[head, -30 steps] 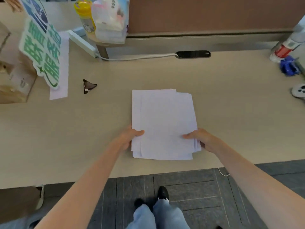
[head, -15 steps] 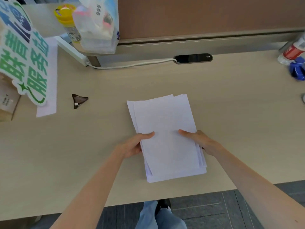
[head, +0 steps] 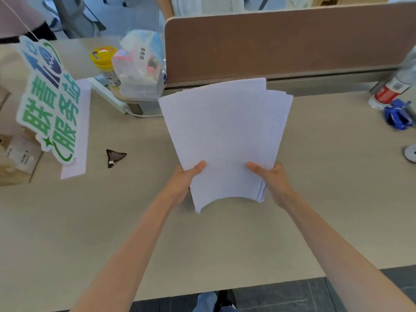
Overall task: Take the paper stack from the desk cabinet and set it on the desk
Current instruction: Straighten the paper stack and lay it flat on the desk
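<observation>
Paper stack [head: 227,140] is up off the desk [head: 326,199] right now, tilted so the far edge rises toward the brown divider panel [head: 281,46] and the near edge sags in a curve between your hands. The sheets aren't squared up, they're fanned a bit, with a few corners poking out on the upper right.

Your left hand [head: 182,183] has a closed grip on the lower left edge of the stack, thumb on top of the top sheet, the other fingers hidden underneath. Your right hand [head: 272,183] does the same on the lower right edge, thumb pressing down on top, closed on the paper. Both forearms reach straight out over the desk.

Around you on the desk: a small dark triangular scrap [head: 114,156] sits to the left of the stack, well apart from it. Further left there's a green and blue sign with Chinese characters [head: 48,102] hanging over a loose white sheet [head: 77,131], and a cardboard box [head: 15,158] at the edge. At the back left, a clear plastic bag [head: 140,66] stands beside a yellow-lidded jar [head: 104,58], with a white power strip [head: 108,95] running in front of them. Far right, there's a bottle with a red label [head: 391,91], a crumpled blue thing [head: 397,114] just beside it, and a round white disc [head: 410,152] at the frame edge, too blurred to tell what it is.
</observation>
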`<state>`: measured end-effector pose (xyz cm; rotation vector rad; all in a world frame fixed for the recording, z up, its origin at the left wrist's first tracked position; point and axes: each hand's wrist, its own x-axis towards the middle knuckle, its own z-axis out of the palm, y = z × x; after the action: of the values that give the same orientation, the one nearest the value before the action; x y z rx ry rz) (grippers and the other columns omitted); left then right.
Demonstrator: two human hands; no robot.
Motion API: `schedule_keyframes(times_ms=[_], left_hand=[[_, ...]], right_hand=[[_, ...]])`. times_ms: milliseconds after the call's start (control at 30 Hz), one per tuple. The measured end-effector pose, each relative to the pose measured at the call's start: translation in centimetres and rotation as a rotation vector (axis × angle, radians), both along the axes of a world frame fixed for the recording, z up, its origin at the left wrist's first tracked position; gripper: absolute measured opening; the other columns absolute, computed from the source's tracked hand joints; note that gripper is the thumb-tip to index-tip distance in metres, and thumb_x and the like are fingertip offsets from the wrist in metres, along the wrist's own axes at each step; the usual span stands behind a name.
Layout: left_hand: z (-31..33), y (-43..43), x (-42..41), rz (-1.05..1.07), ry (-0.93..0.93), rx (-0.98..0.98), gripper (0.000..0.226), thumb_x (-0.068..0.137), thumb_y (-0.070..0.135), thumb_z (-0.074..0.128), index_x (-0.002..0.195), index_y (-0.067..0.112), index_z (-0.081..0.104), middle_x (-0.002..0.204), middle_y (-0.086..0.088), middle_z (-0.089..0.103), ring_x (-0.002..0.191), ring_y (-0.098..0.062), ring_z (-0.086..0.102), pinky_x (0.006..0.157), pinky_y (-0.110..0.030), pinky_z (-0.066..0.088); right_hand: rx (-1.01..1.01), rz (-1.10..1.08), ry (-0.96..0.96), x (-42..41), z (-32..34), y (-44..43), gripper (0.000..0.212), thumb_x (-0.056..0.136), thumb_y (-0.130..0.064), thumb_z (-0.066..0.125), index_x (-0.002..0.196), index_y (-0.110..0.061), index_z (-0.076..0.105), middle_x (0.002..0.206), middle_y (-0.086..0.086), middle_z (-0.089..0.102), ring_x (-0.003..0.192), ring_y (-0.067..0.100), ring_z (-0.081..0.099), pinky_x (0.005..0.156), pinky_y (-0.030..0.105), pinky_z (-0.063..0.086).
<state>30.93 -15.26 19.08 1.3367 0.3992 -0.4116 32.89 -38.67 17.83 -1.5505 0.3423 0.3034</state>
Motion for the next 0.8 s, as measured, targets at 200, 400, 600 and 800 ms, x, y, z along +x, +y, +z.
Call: schedule_keyframes(times_ms=[200, 400, 600, 800], left_hand=[[3.0, 1.7, 0.0, -0.008, -0.16, -0.008, 0.037, 0.075, 0.007, 0.073, 0.108, 0.023, 0.068, 0.114, 0.001, 0.073, 0.109, -0.018, 0.068, 0.093, -0.033, 0.053], [3.5, 3.4, -0.4, -0.22, -0.183, 0.027, 0.07, 0.069, 0.017, 0.077, 0.133, 0.033, 0.054, 0.134, 0.004, 0.062, 0.126, -0.018, 0.056, 0.102, -0.035, 0.045], [5.1, 4.3, -0.1, -0.416, -0.152, 0.115, 0.058, 0.071, 0.015, 0.073, 0.122, 0.04, 0.061, 0.119, 0.019, 0.069, 0.11, 0.001, 0.062, 0.091, -0.014, 0.048], [5.5, 3.0, 0.6, -0.247, -0.195, 0.161, 0.038, 0.066, 0.016, 0.08, 0.1, 0.028, 0.067, 0.093, 0.017, 0.076, 0.089, -0.001, 0.069, 0.075, -0.012, 0.054]], right_hand=[[0.011, 0.105, -0.139, 0.7, 2.7, -0.5, 0.026, 0.073, -0.004, 0.078, 0.093, -0.018, 0.071, 0.092, -0.004, 0.075, 0.084, 0.007, 0.071, 0.075, 0.022, 0.055], [0.005, 0.259, -0.152, 0.5, 3.9, -1.6, 0.039, 0.07, -0.001, 0.079, 0.105, -0.015, 0.068, 0.103, 0.003, 0.074, 0.092, 0.012, 0.07, 0.077, 0.023, 0.056], [-0.019, 0.424, -0.104, 0.7, 5.8, -1.9, 0.046, 0.064, -0.014, 0.079, 0.109, -0.016, 0.068, 0.102, -0.004, 0.075, 0.093, 0.007, 0.07, 0.073, 0.014, 0.054], [0.0, 0.357, -0.163, 1.0, 6.3, -0.5, 0.04, 0.074, -0.005, 0.077, 0.109, -0.021, 0.065, 0.101, -0.008, 0.075, 0.095, 0.007, 0.069, 0.074, 0.017, 0.055]])
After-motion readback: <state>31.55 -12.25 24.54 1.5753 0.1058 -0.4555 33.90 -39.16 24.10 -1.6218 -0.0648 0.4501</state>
